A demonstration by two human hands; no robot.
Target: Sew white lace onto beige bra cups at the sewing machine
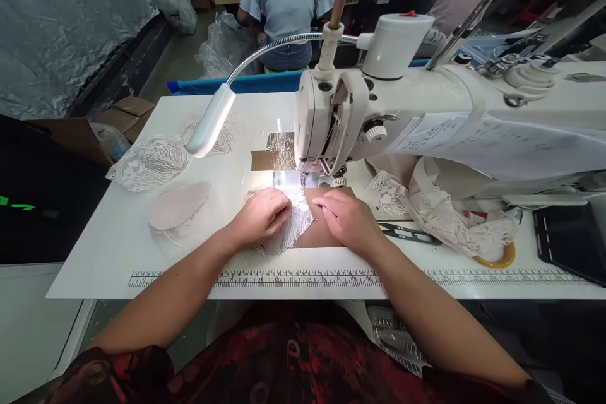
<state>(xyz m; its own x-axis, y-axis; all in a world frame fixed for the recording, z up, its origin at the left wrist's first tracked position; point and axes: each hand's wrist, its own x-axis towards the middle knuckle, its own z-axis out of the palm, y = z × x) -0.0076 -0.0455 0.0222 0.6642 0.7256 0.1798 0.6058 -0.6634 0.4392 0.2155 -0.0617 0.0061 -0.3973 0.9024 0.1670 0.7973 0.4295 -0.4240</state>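
My left hand (262, 215) rests with curled fingers on a white lace piece (296, 222) lying in front of the sewing machine's needle. My right hand (346, 219) lies beside it, fingers bent and pressed down on the lace's right edge and on the tan patch (318, 235) beneath. The white sewing machine (360, 117) stands just behind both hands, its presser foot (310, 178) over the far end of the lace.
A gooseneck lamp (211, 120) hangs at the left. Lace pieces (149, 162) and a beige pad (178, 204) lie left on the white table (118, 246). A lace heap (445, 211), black snips (411, 235) and a dark tablet (570, 240) lie right. Two people sit behind.
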